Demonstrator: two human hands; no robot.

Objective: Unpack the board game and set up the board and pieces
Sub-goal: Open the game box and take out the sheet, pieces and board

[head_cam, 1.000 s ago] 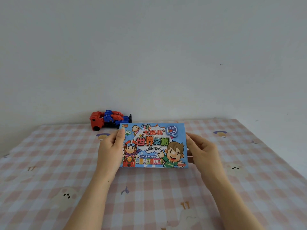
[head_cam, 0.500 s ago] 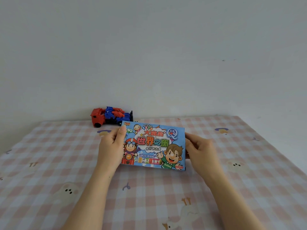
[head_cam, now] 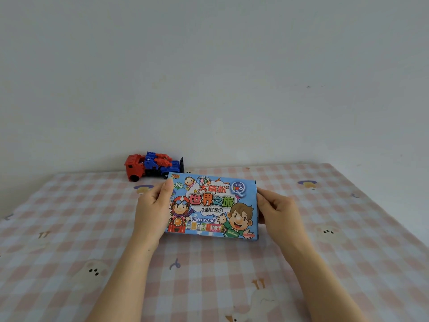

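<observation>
A pale, bare wall (head_cam: 209, 66) fills the upper half of the frame. Below it spreads a pink-and-white checked cloth (head_cam: 69, 228) printed with small cartoon animals (bears and ducks, by the look of them). At centre frame the board game box (head_cam: 212, 205), blue and closed, is held facing the camera. The left hand (head_cam: 153, 210) grips its left edge, and the right hand (head_cam: 278, 212) grips its right edge. A red-and-blue toy truck (head_cam: 153, 166) sits on the cloth against the wall, behind the box to the upper left.
</observation>
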